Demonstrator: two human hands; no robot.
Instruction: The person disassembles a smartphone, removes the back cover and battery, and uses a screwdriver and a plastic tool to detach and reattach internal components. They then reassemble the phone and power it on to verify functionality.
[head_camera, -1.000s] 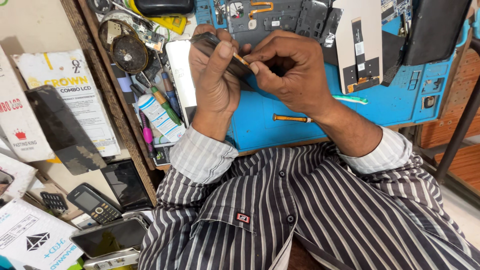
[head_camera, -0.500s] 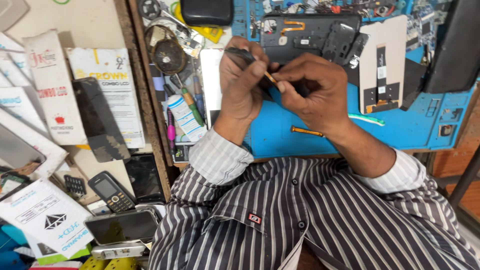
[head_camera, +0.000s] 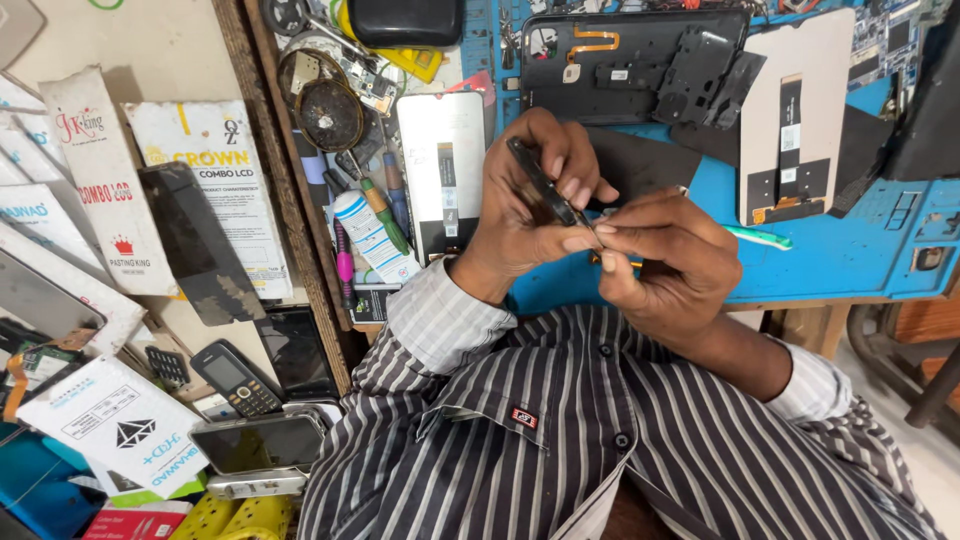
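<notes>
My left hand (head_camera: 525, 215) grips a small dark phone part (head_camera: 540, 185), held edge-on above the blue work mat (head_camera: 850, 250). My right hand (head_camera: 665, 260) pinches at the lower end of that part with thumb and fingertips, right beside the left fingers. Both hands hover in front of my striped shirt, near the front edge of the bench. Whether the right hand holds a thin tool is hidden by the fingers.
An opened black phone body (head_camera: 630, 55), a white display panel (head_camera: 795, 115) and another panel (head_camera: 443, 165) lie on the mat. Tubes and screwdrivers (head_camera: 370, 225) crowd the left edge. Boxes (head_camera: 215, 160), a keypad phone (head_camera: 235, 378) and handsets lie at left.
My view has shifted left and my hands have come lower, closer to my chest. The right fingers now close on the part's lower end.
</notes>
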